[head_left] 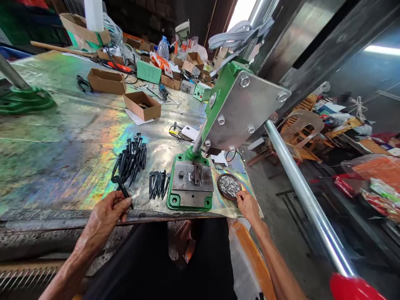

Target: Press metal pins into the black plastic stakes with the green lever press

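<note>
Between the thumb and fingers of my left hand (109, 209) is a black plastic stake (121, 186) with a wide flat head, held slanted near the table's front edge. Beyond it lies a heap of similar black stakes (129, 160), and a smaller row of stakes (158, 184) rests beside the press. The green hand press (193, 183) stands between my hands, its metal plate over the base. My right hand (248, 205) has its fingertips pinched at the rim of a round dish (221, 192) full of small silvery metal pins (229, 184). Whatever those fingertips hold is too small to make out.
The press's long lever (303, 187) with a red grip slants down on the right. Behind are an open cardboard box (142, 106), another box (106, 81), a green control box (148, 71) and clutter. A second green press base (28, 100) stands far left.
</note>
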A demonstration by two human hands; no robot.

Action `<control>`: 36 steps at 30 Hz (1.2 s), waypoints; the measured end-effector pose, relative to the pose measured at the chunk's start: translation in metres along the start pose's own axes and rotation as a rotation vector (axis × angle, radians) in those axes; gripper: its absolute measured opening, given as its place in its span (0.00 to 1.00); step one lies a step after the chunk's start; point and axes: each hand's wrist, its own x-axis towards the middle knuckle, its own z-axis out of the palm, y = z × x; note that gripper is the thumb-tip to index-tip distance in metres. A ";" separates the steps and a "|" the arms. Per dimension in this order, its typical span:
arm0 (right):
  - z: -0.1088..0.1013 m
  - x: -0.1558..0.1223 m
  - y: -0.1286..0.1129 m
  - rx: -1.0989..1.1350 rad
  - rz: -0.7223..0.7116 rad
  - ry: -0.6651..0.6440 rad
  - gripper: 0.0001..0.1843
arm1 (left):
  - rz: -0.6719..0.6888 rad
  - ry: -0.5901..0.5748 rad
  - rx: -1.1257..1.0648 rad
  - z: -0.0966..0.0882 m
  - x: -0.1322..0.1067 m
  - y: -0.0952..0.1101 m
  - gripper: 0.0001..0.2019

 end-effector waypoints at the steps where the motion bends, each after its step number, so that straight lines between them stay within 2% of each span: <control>1: 0.000 0.001 -0.001 -0.044 -0.011 -0.004 0.07 | -0.007 -0.032 -0.123 0.001 -0.001 0.002 0.25; 3: -0.001 0.002 -0.003 -0.114 -0.040 -0.013 0.07 | -0.038 -0.072 -0.314 0.002 -0.003 0.006 0.24; 4: -0.001 0.002 -0.004 -0.143 -0.056 -0.016 0.07 | -0.053 -0.081 -0.339 0.002 -0.004 0.008 0.23; 11: 0.002 0.003 -0.008 -0.260 -0.125 -0.004 0.07 | -0.004 -0.101 -0.382 -0.001 -0.015 0.019 0.21; 17: 0.003 0.004 -0.005 -0.253 -0.140 0.002 0.07 | 0.011 -0.100 -0.467 0.003 -0.019 0.022 0.19; 22: 0.001 0.003 -0.004 -0.229 -0.163 -0.009 0.07 | -0.004 -0.099 -0.528 0.006 -0.019 0.020 0.19; 29: 0.004 0.004 -0.009 -0.233 -0.126 -0.001 0.09 | 0.047 -0.137 -0.449 0.012 -0.017 0.010 0.14; 36: 0.009 0.008 0.000 -0.110 -0.119 -0.001 0.09 | 0.037 -0.134 -0.499 0.014 -0.016 0.004 0.14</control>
